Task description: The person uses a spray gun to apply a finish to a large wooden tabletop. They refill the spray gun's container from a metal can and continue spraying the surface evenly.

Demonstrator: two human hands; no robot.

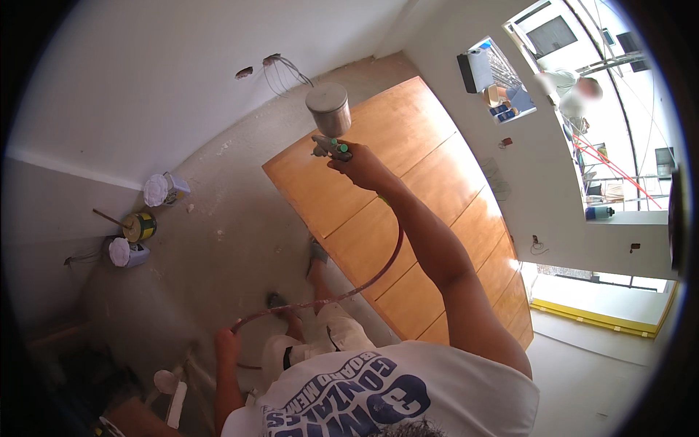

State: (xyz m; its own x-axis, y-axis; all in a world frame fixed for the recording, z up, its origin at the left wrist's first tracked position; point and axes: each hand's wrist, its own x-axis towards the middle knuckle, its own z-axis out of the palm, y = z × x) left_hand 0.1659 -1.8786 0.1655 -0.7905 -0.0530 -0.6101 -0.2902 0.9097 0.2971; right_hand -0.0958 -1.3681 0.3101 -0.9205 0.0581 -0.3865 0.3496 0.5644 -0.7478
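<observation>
My right hand [362, 167] is closed around the grip of a spray gun [329, 148] with green knobs. A round metal cup [328, 109] tops the gun. The gun is over the far left part of a large orange-brown wooden door panel [393, 226] crossed by several dark grooves. A dark red hose [357, 288] hangs in a curve from below my right hand to my left. Low at the left, my left hand [227, 342] is closed on that hose, away from the panel. Whether the gun is spraying I cannot tell.
Paint containers [166, 189] stand on the floor by the left wall, one a yellow-black can [138, 226] with a stick in it. Wires [287, 67] stick out of the far wall. Through the right opening a person [571, 87] shows. A yellow-edged frame [593, 318] lies right.
</observation>
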